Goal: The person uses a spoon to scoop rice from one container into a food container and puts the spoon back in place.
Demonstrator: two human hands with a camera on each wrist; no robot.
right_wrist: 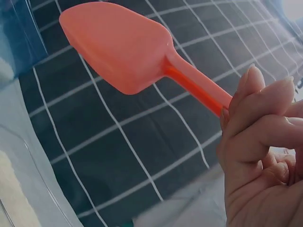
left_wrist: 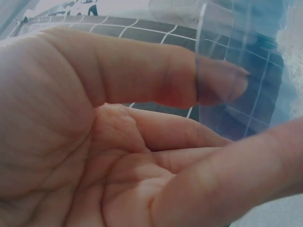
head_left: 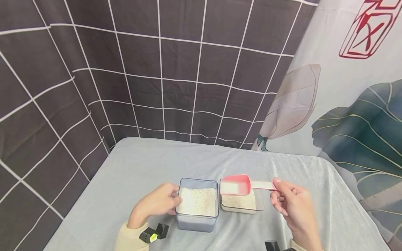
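Observation:
My left hand (head_left: 161, 200) pinches the left wall of a translucent blue-grey box (head_left: 196, 223), the thumb over its rim. Through the clear wall (left_wrist: 236, 38) in the left wrist view, one fingertip shows. Pale, speckled grain (head_left: 199, 202) fills much of the box. In my right hand (head_left: 295, 205) is a pink scoop (head_left: 243, 184), gripped near the end of its handle. The scoop hangs level over a shallower clear container (head_left: 242, 210), overlapping its back part, with a whitish patch in its bowl. Its smooth underside (right_wrist: 118, 42) faces the right wrist camera.
Both containers stand side by side on a table with a pale grey-blue cloth (head_left: 150, 157). Behind and to the left hangs a dark curtain (head_left: 179, 59) with white grid lines. A white curtain with a leaf print (head_left: 370, 129) hangs at the right.

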